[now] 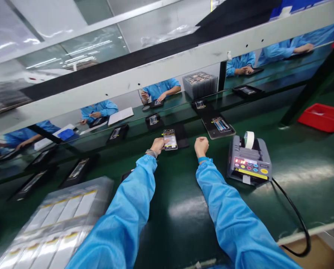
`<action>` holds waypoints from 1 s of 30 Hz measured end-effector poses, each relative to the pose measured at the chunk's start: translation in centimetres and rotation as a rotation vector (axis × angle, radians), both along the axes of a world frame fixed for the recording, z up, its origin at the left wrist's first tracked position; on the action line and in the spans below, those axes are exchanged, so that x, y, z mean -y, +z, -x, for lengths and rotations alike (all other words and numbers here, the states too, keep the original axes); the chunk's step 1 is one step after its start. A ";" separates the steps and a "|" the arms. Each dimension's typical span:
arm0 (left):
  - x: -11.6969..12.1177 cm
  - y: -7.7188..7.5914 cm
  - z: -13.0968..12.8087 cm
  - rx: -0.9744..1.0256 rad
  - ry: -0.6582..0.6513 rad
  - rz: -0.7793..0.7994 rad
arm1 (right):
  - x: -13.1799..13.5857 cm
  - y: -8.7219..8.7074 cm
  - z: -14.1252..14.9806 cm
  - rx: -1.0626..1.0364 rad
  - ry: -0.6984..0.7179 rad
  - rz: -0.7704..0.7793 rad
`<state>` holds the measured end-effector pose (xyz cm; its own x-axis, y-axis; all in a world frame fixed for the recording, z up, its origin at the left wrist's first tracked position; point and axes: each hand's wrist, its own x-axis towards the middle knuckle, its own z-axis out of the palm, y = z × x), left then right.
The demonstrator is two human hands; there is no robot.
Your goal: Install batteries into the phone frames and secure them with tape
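Observation:
My left hand [158, 144] grips the left edge of an opened phone [170, 140], its thumb lying over the near face. The phone's inner parts show: a circuit board at the top and a pale battery below. A black mat [182, 136] lies behind and to the right of it. My right hand [201, 146] is closed in a fist above the green bench, apart from the phone; whatever it may hold is hidden. To its right stands a grey tape dispenser [250, 158] with a roll of white tape [249, 139] on top.
Clear plastic trays of white batteries [68, 216] stand at the left front. Another opened phone [221, 124] rests on a tray beyond my right hand. A red bin [322, 117] sits at the right. Across the bench [181, 228], several people in blue sleeves [163, 89] work under a shelf beam.

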<state>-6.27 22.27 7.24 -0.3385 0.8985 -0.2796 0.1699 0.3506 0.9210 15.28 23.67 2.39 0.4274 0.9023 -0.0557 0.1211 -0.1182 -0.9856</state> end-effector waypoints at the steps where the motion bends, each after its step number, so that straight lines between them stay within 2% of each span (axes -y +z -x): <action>1: -1.6 -0.5 -0.3 -0.034 -0.012 0.030 | -0.3 -0.4 -0.2 0.016 -0.028 0.012; 5: -6.7 -2.6 -1.2 -0.210 -0.062 0.130 | -1.4 -1.6 -1.0 0.105 -0.084 0.000; 9: -9.1 -3.7 -0.6 -0.468 -0.064 0.157 | -2.0 -2.4 -1.9 0.183 -0.098 0.011; 12: -9.3 -3.1 1.3 -0.664 -0.084 0.164 | -2.3 -2.7 -2.2 0.233 -0.097 0.032; 14: -8.5 -1.9 3.3 -0.739 -0.141 0.172 | -2.4 -2.8 -2.3 0.262 -0.097 0.049; 16: -6.6 -0.1 5.7 -0.778 -0.193 0.171 | -2.5 -2.5 -2.3 0.289 -0.092 0.068; 18: -3.6 2.0 8.8 -0.805 -0.194 0.157 | -2.2 -1.9 -2.3 0.317 -0.079 0.096; 20: 0.7 4.4 12.6 -0.852 -0.183 0.113 | -1.5 -1.0 -2.3 0.350 -0.061 0.130; 23: 9.4 7.8 19.2 -0.941 -0.138 0.045 | -0.4 0.3 -2.0 0.413 -0.049 0.166; 25: 16.5 9.6 23.7 -0.989 -0.033 0.071 | -0.3 0.3 -1.6 0.442 -0.032 0.167; 28: 27.7 10.3 28.8 -1.020 0.225 0.215 | -0.8 -1.2 -0.9 0.456 -0.125 0.105; 30: 34.3 9.3 30.4 -1.004 0.367 0.296 | -1.3 -2.6 -0.7 0.441 -0.133 0.049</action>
<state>-36.65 -12.06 16.52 -0.7634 0.6405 0.0837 0.6330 0.7158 0.2949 15.99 24.96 -0.21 0.5320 0.8387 0.1162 0.5083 -0.2066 -0.8361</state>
